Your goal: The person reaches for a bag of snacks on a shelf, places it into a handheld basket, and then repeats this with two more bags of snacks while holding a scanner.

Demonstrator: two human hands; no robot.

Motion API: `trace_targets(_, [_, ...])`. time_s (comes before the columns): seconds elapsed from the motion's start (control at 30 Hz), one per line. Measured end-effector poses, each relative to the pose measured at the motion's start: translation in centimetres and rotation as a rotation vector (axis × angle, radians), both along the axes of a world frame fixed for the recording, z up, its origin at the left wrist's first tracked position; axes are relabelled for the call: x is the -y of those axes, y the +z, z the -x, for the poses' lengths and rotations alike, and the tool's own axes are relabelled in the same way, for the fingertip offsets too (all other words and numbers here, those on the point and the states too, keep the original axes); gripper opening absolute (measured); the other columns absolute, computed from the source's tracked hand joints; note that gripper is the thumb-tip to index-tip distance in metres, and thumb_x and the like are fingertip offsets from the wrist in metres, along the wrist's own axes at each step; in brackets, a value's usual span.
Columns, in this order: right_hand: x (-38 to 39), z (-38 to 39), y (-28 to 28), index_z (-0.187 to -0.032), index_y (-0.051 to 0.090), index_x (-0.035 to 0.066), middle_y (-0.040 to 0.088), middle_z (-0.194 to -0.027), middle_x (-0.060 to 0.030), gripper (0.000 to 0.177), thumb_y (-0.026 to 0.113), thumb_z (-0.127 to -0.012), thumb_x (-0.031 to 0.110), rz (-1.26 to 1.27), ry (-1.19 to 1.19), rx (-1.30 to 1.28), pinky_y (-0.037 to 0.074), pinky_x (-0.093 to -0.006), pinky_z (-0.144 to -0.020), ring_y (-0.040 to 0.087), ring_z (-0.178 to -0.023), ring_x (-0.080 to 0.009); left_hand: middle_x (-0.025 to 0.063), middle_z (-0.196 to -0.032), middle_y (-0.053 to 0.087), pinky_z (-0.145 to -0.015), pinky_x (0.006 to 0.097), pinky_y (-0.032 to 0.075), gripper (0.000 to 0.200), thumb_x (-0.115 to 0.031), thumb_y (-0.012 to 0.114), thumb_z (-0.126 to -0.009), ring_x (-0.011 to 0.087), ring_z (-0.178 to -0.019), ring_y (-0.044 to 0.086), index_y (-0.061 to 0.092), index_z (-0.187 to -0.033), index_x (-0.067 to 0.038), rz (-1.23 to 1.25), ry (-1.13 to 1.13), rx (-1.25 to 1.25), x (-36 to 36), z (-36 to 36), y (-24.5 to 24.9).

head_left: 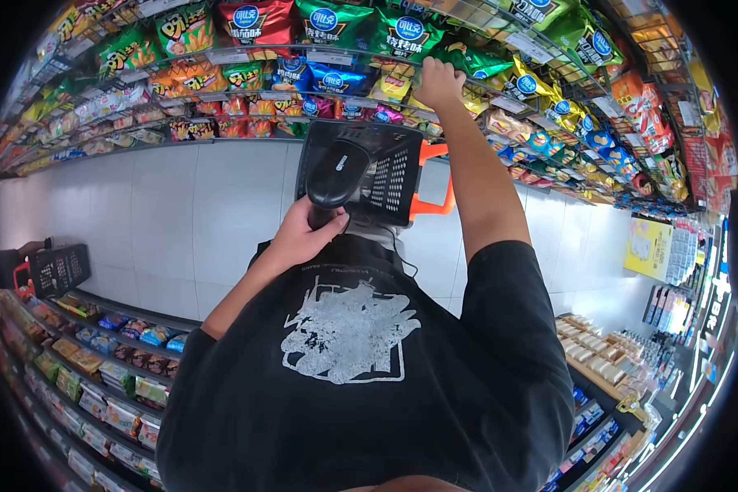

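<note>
My left hand (299, 234) is wrapped round the handle of a black barcode scanner (340, 174), held in front of my chest with its broad head pointing away from me. Below it a thin dark cord hangs in a loop. Stretched out to the snack shelf, my right hand (440, 84) has its fingers curled at the shelf edge, beside a green bag of chips (477, 64) and above a yellow bag (391, 87). What those fingers grip, if anything, is hidden. Between me and the shelf stands a black shopping basket (398, 176) with orange handles, partly covered by the scanner.
Snack shelves with red bags (256, 23) and blue bags (336, 78) curve across the front. Behind me on the left are more packed shelves (115, 377). Another person with a black basket (60, 269) is at far left. A yellow display box (649, 246) stands at right.
</note>
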State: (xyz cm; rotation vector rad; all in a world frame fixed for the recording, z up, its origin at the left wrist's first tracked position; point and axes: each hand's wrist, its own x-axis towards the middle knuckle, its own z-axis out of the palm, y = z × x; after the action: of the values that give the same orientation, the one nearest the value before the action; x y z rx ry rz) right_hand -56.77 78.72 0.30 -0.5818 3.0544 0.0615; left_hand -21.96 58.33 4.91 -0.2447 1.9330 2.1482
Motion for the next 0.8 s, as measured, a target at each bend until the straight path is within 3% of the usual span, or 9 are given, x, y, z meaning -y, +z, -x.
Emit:
trace_targets(0.2, [-0.9, 1.0, -0.7, -0.116, 0.052, 0.012, 0.058, -0.124, -0.0088, 0.057, 0.079, -0.067, 0.024, 0.037, 0.076, 0.035, 0.035, -0.0517, -0.102, 0.052, -0.119, -0.0314, -0.0010, -0.080, 0.062, -0.069, 0.0243, 0.047, 0.015, -0.011, 0.071, -0.089, 0.0066, -0.073, 0.058, 0.061, -0.096, -0.003, -0.015, 0.076, -0.019, -0.9, 0.2, -0.2])
trace_targets(0.4, [-2.5, 3.0, -2.7, -0.101, 0.051, 0.012, 0.061, -0.109, -0.0079, 0.042, 0.077, -0.069, 0.022, 0.171, 0.206, 0.015, 0.037, -0.0530, -0.091, 0.054, -0.109, -0.0341, -0.0011, -0.080, 0.062, -0.070, 0.0245, 0.047, 0.017, -0.012, 0.072, -0.089, 0.0065, -0.074, 0.058, 0.061, -0.098, -0.003, -0.026, 0.067, 0.018, -3.0, 1.2, 0.1])
trace_targets(0.8, [-2.8, 3.3, -3.7, -0.095, 0.053, 0.011, 0.063, -0.102, -0.0069, 0.034, 0.076, -0.073, 0.021, 0.285, 0.220, -0.027, 0.035, -0.0504, -0.090, 0.055, -0.105, -0.0323, -0.0004, -0.084, 0.062, -0.075, 0.0261, 0.047, 0.019, -0.014, 0.072, -0.089, 0.0080, -0.079, 0.058, 0.060, -0.101, -0.004, 0.056, -0.023, -0.001, -5.0, 3.2, 0.0])
